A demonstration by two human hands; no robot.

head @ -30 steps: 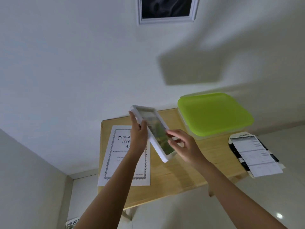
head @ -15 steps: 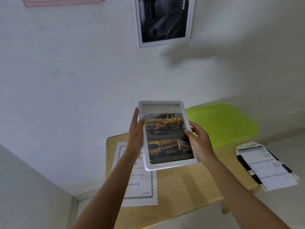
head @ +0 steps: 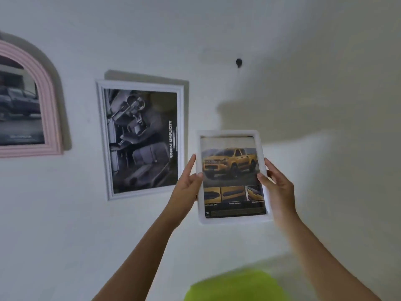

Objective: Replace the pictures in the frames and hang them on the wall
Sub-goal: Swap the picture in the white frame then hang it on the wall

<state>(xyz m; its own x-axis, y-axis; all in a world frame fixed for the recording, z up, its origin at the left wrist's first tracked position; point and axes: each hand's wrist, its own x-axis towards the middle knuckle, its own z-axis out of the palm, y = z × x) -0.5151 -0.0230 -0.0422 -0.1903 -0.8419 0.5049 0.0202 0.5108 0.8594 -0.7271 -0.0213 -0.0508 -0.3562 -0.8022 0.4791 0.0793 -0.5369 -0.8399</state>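
1. White frame (head: 232, 177) with a yellow pickup print is held upright, portrait, in front of the wall (head: 325, 61). Can't tell if it touches the wall.
2. Left hand (head: 187, 185) grips the frame's left edge, thumb on the front.
3. Right hand (head: 276, 187) grips the right edge, thumb on the front, fingers behind.
4. Dark hook (head: 239, 61) sits on the wall above the frame, well apart.
5. Hung to the left are a white-framed car-interior print (head: 141, 137) and, further left, a pink arched frame (head: 50, 101).
6. Blurred lime-green object (head: 236, 285) at the bottom edge.
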